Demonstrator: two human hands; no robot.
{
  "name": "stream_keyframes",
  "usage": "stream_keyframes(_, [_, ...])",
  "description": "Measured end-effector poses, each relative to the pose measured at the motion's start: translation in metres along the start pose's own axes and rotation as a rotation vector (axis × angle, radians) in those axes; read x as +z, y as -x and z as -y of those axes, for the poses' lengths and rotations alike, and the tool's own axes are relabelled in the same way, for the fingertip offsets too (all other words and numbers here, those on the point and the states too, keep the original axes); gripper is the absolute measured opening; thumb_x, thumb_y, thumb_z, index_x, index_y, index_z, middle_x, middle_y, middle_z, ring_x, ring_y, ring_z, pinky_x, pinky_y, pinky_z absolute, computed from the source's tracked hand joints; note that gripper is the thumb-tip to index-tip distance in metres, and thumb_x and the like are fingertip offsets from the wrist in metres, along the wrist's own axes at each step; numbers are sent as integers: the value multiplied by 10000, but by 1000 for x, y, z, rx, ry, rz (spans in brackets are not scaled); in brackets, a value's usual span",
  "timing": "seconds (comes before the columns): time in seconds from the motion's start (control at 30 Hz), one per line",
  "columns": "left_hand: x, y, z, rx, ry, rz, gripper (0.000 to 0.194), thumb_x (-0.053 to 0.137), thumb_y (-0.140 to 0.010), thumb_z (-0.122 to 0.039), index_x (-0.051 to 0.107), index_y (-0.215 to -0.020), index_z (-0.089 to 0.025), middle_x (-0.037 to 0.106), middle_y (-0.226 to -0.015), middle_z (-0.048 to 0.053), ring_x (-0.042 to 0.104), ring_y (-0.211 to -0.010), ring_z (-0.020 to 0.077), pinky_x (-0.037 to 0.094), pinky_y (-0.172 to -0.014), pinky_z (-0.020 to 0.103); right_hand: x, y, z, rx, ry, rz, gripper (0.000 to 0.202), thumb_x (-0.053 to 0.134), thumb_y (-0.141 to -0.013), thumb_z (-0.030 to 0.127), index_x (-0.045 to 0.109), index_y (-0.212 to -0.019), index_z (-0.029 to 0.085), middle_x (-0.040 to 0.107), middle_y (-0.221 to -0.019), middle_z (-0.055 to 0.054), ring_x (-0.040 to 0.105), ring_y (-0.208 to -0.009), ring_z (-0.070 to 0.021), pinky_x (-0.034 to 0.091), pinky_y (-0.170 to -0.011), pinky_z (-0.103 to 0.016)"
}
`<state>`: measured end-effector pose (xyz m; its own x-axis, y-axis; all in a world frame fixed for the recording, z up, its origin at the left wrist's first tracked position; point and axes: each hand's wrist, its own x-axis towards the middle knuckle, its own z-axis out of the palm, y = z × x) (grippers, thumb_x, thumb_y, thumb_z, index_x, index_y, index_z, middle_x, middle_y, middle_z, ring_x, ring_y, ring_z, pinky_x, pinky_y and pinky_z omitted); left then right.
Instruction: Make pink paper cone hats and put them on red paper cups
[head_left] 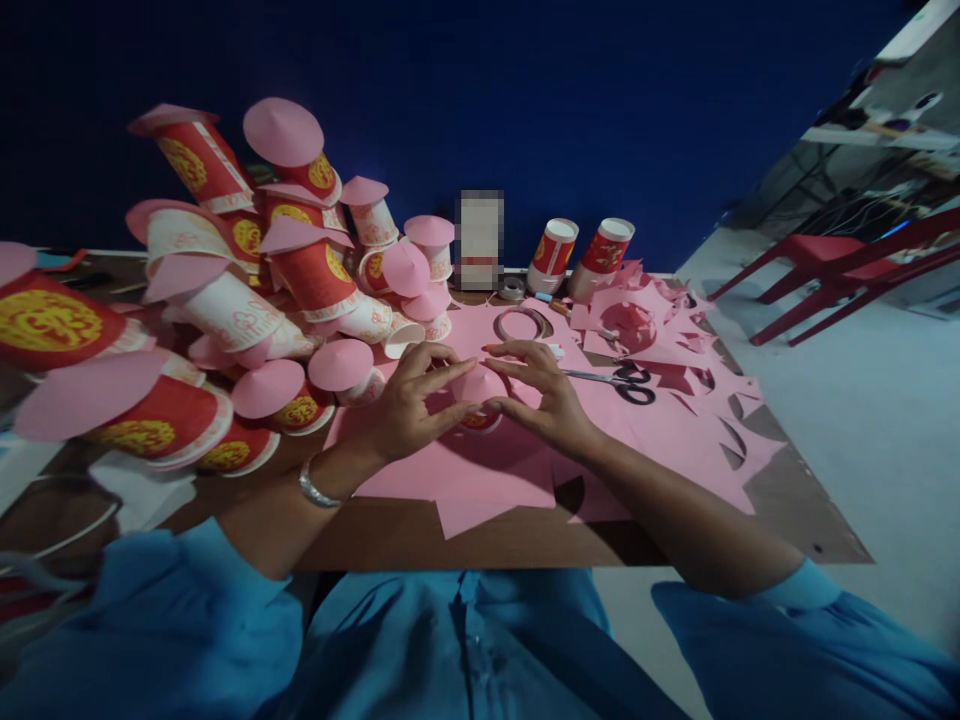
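Observation:
A pink paper cone (478, 385) sits like a hat on top of a red and yellow paper cup (480, 420) in front of me. My left hand (426, 398) grips the cone's rim from the left, thumb low and fingers at the far edge. From the right, my right hand (546, 396) holds the same cone between thumb and fingers. Most of the cup is hidden under the cone. Beneath them lies a pink paper sheet (465, 475). Scissors (630, 380) with black handles rest to the right of my right hand.
Cups with pink cone hats (307, 270) crowd the left side. A tape roll (517, 325), two stacks of cups (555, 255) and pink paper scraps (637, 315) lie on the brown table (420, 540). A blue wall (570, 110) stands behind; a red chair (817, 255) is at right.

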<state>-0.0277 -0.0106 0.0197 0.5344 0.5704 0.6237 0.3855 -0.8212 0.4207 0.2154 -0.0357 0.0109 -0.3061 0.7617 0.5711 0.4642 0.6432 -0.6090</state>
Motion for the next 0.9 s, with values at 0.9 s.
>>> stream_keyframes(0.9, [2,4,10,-193,148,10,634,663,-957,-536,561,-1503,-230,563,-1360,142,552,-1295,292,493,-1146,513,0,3,-1,27,0,10,617,623,-983,602,531,-1530,331,624,-1446,-125,539,-1366,-308,423,-1187,-580])
